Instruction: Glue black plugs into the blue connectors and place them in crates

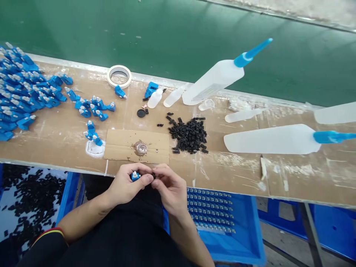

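Black clothing on my torso is nearest, filling the lower middle below the edge of the bench. At far left, under the bench edge, a blue bin holds many loose black parts. Above it on the bench spreads a crowded heap of blue housings with whitish tips, and a looser group of the same kind lies to its right. Next comes a roll of pale tape, with 1 blue housing against its near side.

My left grip is closed around a blue housing, white tip up, just off the bench's near edge. Beyond it lies a cardboard sheet bearing a clear, glossy blob. Between my 2 grips, a small black piece is pinched by the fingertips of my right grip, touching my left fingers too.

Further right is a pile of black clips, with a large translucent squeeze bottle, blue-nozzled, behind. Below the bench, a blue crate holds rows of blue housings. At far right is another blue-nozzled bottle; whether it stands or lies, I cannot tell.
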The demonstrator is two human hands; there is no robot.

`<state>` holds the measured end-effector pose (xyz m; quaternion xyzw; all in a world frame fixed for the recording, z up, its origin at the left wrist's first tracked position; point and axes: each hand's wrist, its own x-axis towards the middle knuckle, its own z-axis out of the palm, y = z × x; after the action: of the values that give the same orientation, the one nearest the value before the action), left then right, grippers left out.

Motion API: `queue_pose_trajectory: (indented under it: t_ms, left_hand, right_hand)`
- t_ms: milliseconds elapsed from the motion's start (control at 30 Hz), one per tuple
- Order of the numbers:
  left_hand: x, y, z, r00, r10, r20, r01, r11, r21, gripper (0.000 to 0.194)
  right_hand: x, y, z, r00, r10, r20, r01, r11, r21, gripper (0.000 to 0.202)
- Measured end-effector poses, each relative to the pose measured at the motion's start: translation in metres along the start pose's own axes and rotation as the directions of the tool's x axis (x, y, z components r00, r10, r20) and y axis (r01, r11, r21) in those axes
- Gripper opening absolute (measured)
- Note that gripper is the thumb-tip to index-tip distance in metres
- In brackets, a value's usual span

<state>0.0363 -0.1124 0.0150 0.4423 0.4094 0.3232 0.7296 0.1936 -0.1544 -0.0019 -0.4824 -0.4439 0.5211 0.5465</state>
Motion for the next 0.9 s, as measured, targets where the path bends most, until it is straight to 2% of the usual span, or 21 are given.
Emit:
queue_pose_trajectory:
  t_ms: [67,133,200,267,367,467,600,667,733,800,900]
  left_hand:
    - [-0.002,-0.005,-0.007,0.996,-0.080,0.048,0.085,0.992,-0.092,0.031]
    - [-0.005,-0.012,-0.014,0.990,-0.130,0.063,0.138,0.977,-0.160,0.037]
    - [-0.009,-0.018,-0.017,0.984,-0.175,0.021,0.175,0.959,-0.224,0.040]
    - [-0.013,-0.023,-0.018,0.976,-0.215,-0.038,0.196,0.940,-0.281,0.041]
    - [-0.016,-0.024,-0.019,0.968,-0.239,-0.079,0.199,0.919,-0.341,0.038]
    - [-0.018,-0.020,-0.024,0.976,-0.213,-0.052,0.161,0.857,-0.489,0.034]
    - [-0.021,-0.018,-0.036,0.991,-0.133,-0.022,0.086,0.751,-0.654,0.030]
    - [-0.024,-0.020,-0.042,0.993,-0.114,-0.040,0.061,0.764,-0.643,0.030]
    - [-0.026,-0.022,-0.047,0.993,-0.104,-0.062,0.045,0.793,-0.607,0.028]
    - [-0.028,-0.022,-0.049,0.993,-0.097,-0.072,0.037,0.811,-0.583,0.025]
    - [-0.030,-0.023,-0.051,0.992,-0.095,-0.083,0.030,0.818,-0.574,0.027]
  right_hand:
    - [0.000,-0.002,-0.001,0.988,-0.144,0.062,0.154,0.959,-0.239,0.027]
    - [0.002,-0.003,-0.001,0.952,-0.260,0.163,0.304,0.869,-0.390,0.037]
    - [0.005,-0.003,0.000,0.908,-0.321,0.271,0.416,0.772,-0.481,0.042]
    - [0.008,-0.003,0.002,0.875,-0.330,0.355,0.479,0.700,-0.529,0.041]
    - [0.017,-0.005,0.004,0.850,-0.311,0.424,0.517,0.640,-0.568,0.036]
    - [0.034,-0.010,-0.002,0.851,-0.295,0.436,0.522,0.576,-0.629,0.028]
    - [0.064,-0.015,-0.013,0.852,-0.280,0.442,0.519,0.349,-0.780,0.018]
    - [0.074,-0.016,-0.016,0.843,-0.254,0.473,0.530,0.249,-0.811,0.017]
    - [0.080,-0.014,-0.016,0.829,-0.235,0.508,0.552,0.187,-0.813,0.016]
    - [0.082,-0.012,-0.014,0.818,-0.220,0.532,0.567,0.148,-0.811,0.016]
    - [0.083,-0.011,-0.012,0.826,-0.192,0.530,0.555,0.117,-0.823,0.016]
